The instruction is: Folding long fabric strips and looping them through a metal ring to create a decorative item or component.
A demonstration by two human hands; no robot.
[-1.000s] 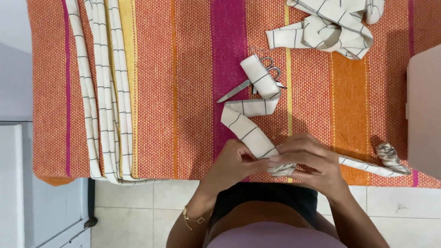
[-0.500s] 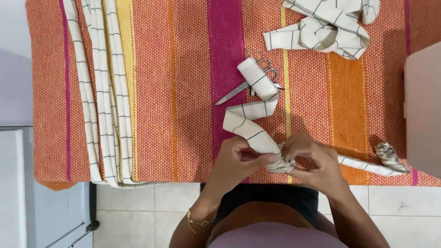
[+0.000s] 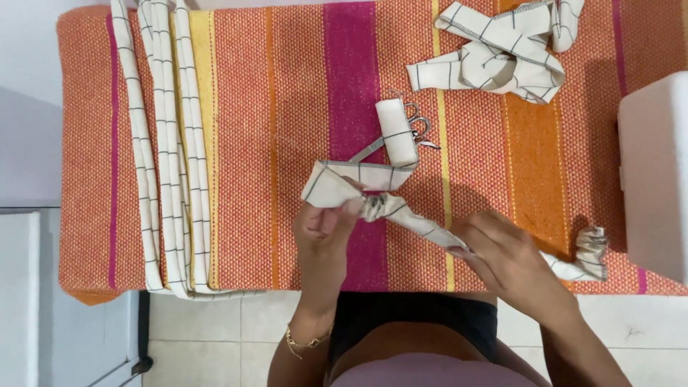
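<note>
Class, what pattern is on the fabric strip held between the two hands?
Cream fabric strip with a thin dark grid check; the head view shows it best.

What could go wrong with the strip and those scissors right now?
The scissors lie partly under the checked fabric strip that both hands pull on; tugging might drag them. The left hand pinches a bunched spot while the right hand tensions the strip, so the gather could slip.

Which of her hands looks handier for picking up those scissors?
Probably the left hand: it pinches the checked fabric strip just below the scissors, while the right hand holds the strip farther off.
</note>
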